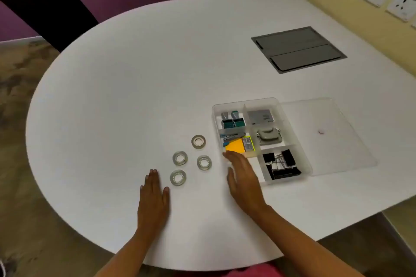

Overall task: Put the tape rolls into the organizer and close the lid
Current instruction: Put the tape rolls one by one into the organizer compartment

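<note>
Four small clear tape rolls [191, 161] lie flat on the white worktop [135, 96], close together, just left of the clear plastic compartment organizer [261, 105]. Its transparent flat lid [333, 137] lies open on its right side.

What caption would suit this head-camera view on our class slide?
Four tape rolls lie on the table beside an open organizer, both hands empty.

Bare forearms, no sleeves; left hand [153, 198] and right hand [244, 181] without rings, pink clothing [252, 271] below
</note>
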A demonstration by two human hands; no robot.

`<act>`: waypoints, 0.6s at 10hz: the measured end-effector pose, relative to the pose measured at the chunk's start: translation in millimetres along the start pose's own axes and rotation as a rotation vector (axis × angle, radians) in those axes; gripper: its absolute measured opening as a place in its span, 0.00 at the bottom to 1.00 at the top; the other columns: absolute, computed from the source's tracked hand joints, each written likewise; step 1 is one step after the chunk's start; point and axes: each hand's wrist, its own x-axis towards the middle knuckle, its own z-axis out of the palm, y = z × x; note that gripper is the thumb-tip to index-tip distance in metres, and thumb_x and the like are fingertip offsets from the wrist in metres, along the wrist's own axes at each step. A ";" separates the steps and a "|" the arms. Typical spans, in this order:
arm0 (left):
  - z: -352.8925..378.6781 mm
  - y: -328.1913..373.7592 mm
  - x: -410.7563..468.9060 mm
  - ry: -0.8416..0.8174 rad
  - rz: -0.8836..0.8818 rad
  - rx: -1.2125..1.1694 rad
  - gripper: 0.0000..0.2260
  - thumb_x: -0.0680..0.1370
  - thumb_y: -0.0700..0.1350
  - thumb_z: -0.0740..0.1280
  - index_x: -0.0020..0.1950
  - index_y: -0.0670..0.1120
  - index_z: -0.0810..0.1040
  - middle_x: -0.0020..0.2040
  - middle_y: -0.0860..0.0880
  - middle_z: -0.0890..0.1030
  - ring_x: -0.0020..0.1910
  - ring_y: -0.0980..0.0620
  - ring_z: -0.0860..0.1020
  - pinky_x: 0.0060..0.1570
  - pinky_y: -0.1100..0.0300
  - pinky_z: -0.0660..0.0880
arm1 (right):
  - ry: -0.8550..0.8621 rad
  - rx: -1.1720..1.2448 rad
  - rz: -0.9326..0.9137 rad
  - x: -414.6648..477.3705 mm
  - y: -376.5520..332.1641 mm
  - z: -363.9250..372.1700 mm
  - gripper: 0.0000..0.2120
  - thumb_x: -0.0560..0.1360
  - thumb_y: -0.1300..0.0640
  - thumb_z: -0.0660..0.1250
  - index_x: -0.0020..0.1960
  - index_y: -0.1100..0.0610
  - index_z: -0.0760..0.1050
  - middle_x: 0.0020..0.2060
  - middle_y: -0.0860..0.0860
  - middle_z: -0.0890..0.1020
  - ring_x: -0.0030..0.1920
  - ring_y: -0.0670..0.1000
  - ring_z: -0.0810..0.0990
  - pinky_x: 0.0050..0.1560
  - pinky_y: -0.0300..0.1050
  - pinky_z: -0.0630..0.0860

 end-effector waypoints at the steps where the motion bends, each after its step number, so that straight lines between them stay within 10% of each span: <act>1: 6.3 -11.0 -0.7 0.003 0.013 0.028 0.28 0.79 0.49 0.50 0.78 0.42 0.49 0.79 0.45 0.52 0.78 0.47 0.51 0.77 0.50 0.48 | -0.133 -0.079 -0.028 8.1 -16.3 24.2 0.22 0.75 0.70 0.60 0.68 0.57 0.70 0.69 0.54 0.70 0.68 0.52 0.71 0.65 0.40 0.70; 3: 11.3 -14.9 -6.6 0.045 0.050 0.142 0.29 0.78 0.52 0.45 0.77 0.40 0.51 0.78 0.43 0.54 0.78 0.45 0.53 0.76 0.48 0.52 | -0.374 -0.079 0.072 34.7 -25.8 71.2 0.25 0.81 0.45 0.49 0.76 0.50 0.54 0.77 0.51 0.56 0.76 0.53 0.55 0.74 0.51 0.56; 6: 12.8 -14.8 -5.7 0.033 0.048 0.168 0.29 0.79 0.52 0.46 0.77 0.40 0.50 0.79 0.44 0.52 0.78 0.47 0.51 0.76 0.48 0.51 | -0.497 -0.424 0.073 46.6 -10.6 93.6 0.27 0.76 0.67 0.63 0.72 0.55 0.62 0.74 0.59 0.62 0.70 0.61 0.64 0.61 0.50 0.73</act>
